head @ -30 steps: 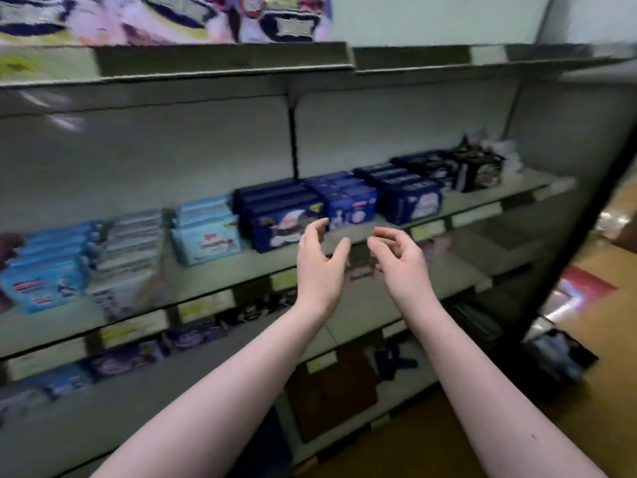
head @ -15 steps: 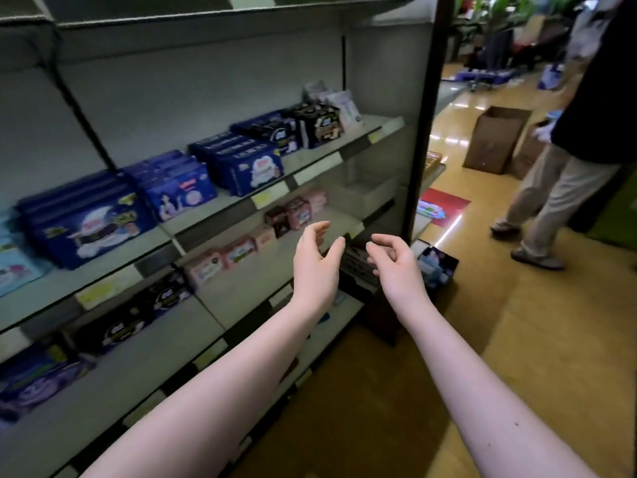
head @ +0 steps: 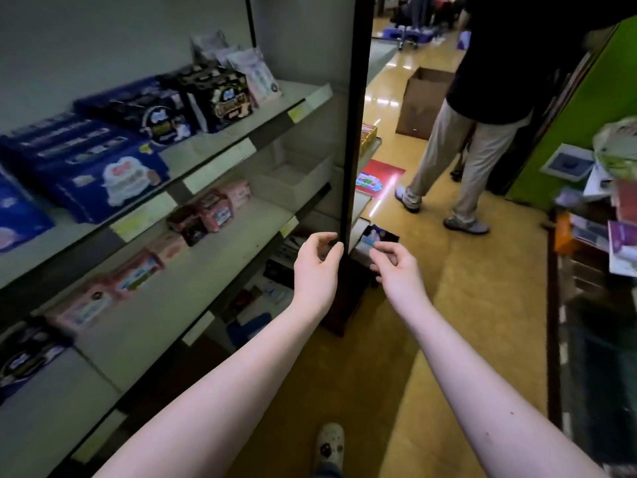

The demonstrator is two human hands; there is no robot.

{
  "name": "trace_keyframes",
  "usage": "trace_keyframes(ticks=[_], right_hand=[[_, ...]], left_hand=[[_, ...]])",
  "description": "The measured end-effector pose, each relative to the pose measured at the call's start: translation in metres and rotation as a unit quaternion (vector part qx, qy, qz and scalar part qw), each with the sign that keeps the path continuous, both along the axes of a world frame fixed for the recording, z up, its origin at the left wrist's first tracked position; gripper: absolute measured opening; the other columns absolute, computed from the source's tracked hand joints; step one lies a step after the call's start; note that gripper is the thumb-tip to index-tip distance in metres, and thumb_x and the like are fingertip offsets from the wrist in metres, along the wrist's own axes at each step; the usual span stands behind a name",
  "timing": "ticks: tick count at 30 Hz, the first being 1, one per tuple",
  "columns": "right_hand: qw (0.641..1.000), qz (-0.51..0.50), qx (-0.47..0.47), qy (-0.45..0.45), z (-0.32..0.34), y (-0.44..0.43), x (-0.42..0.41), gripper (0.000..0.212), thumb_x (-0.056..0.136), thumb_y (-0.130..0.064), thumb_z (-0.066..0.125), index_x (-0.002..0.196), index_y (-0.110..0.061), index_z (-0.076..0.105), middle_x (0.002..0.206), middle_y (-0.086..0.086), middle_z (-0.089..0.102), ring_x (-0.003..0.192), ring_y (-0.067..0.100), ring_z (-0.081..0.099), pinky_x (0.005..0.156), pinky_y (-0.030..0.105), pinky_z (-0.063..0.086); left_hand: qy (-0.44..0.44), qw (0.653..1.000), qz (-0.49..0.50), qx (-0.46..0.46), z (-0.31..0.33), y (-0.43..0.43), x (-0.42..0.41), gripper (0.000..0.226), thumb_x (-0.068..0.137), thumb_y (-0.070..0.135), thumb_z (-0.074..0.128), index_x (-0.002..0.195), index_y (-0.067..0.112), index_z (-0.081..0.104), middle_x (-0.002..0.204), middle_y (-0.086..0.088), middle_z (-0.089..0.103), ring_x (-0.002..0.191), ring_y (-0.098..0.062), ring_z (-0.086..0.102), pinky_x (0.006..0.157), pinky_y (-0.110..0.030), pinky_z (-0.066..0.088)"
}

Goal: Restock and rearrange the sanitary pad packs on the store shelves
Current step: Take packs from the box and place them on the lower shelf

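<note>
Both arms reach forward over the aisle floor, beside the shelf unit's right end. My left hand [head: 317, 263] and my right hand [head: 396, 267] hang side by side with fingers loosely curled, holding nothing. Dark blue pad packs [head: 103, 170] and black packs [head: 220, 98] line the upper shelf [head: 241, 125] at left. Pink packs [head: 220, 205] sit on the shelf below [head: 213, 257]. Just beyond my hands a dark box on the floor [head: 375, 238] holds more packs.
The shelf's black end post [head: 355, 132] stands right in front of my hands. A person in beige trousers [head: 458, 157] stands in the aisle ahead, near a cardboard box [head: 424, 98]. A green display with goods [head: 606, 201] lines the right. My shoe [head: 329, 443] shows below.
The view has swung right along the shelves and down toward the floor box at the shelf's end. Both hands stay empty and close together, their fingers a little more curled.
</note>
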State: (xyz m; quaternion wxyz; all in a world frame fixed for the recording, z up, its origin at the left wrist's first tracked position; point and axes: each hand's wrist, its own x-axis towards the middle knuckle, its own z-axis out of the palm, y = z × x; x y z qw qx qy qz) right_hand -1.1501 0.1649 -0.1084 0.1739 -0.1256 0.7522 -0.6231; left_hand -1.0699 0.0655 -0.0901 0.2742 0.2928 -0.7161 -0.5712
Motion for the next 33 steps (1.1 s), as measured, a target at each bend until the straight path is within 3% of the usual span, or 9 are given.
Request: trace_keyframes(ticks=[5, 10, 20, 24, 29, 33], right_hand=[[0.999, -0.002, 0.041, -0.018, -0.019, -0.031, -0.069, 0.019, 0.096, -0.025, 0.054, 0.115, -0.020, 0.057, 0.110, 0.001, 0.063, 0.105, 0.018, 0.060, 0.085, 0.028, 0.045], [0.997, -0.034, 0.068, -0.034, -0.042, -0.044, -0.126, 0.019, 0.096, -0.025, 0.054, 0.114, -0.020, 0.058, 0.111, 0.003, 0.064, 0.103, 0.019, 0.061, 0.083, 0.028, 0.044], [0.993, -0.053, 0.080, -0.070, -0.074, -0.036, -0.242, 0.024, 0.097, -0.026, 0.053, 0.118, -0.016, 0.057, 0.103, -0.001, 0.062, 0.103, 0.019, 0.061, 0.088, 0.032, 0.047], [0.993, -0.049, 0.082, -0.075, -0.083, -0.027, -0.307, 0.026, 0.097, -0.025, 0.052, 0.120, -0.014, 0.056, 0.108, 0.002, 0.062, 0.103, 0.018, 0.060, 0.086, 0.031, 0.047], [0.991, -0.028, 0.082, -0.099, -0.097, -0.007, -0.413, 0.026, 0.098, -0.023, 0.051, 0.120, -0.011, 0.056, 0.105, 0.003, 0.061, 0.097, 0.017, 0.058, 0.080, 0.028, 0.043], [0.989, 0.011, 0.088, -0.118, -0.108, -0.009, -0.485, 0.023, 0.099, -0.022, 0.050, 0.119, -0.010, 0.055, 0.102, 0.002, 0.060, 0.094, 0.016, 0.058, 0.072, 0.023, 0.043]], left_hand=[[-0.025, 0.998, 0.017, 0.054, -0.025, -0.036, -0.068, 0.018, 0.096, 0.019, 0.054, 0.112, 0.016, 0.061, 0.104, 0.008, 0.061, 0.100, -0.007, 0.056, 0.079, -0.013, 0.039], [-0.055, 0.995, -0.007, 0.079, -0.045, -0.052, -0.132, 0.018, 0.096, 0.017, 0.053, 0.112, 0.014, 0.061, 0.103, 0.007, 0.061, 0.090, 0.002, 0.054, 0.069, -0.002, 0.040], [-0.094, 0.993, -0.038, 0.057, -0.064, -0.052, -0.255, 0.017, 0.096, 0.017, 0.053, 0.111, 0.013, 0.061, 0.102, 0.006, 0.060, 0.087, 0.004, 0.052, 0.065, 0.005, 0.037], [-0.101, 0.993, -0.031, 0.057, -0.071, -0.042, -0.317, 0.018, 0.097, 0.017, 0.053, 0.112, 0.012, 0.060, 0.103, 0.004, 0.061, 0.094, -0.006, 0.056, 0.069, -0.005, 0.040], [-0.134, 0.988, 0.005, 0.076, -0.078, -0.017, -0.410, 0.010, 0.097, 0.018, 0.052, 0.106, 0.019, 0.057, 0.098, 0.009, 0.058, 0.085, 0.004, 0.053, 0.065, -0.005, 0.041], [-0.168, 0.981, 0.055, 0.080, -0.088, -0.014, -0.464, 0.016, 0.097, 0.019, 0.053, 0.112, 0.017, 0.059, 0.107, 0.005, 0.058, 0.098, -0.006, 0.054, 0.072, -0.008, 0.039]])
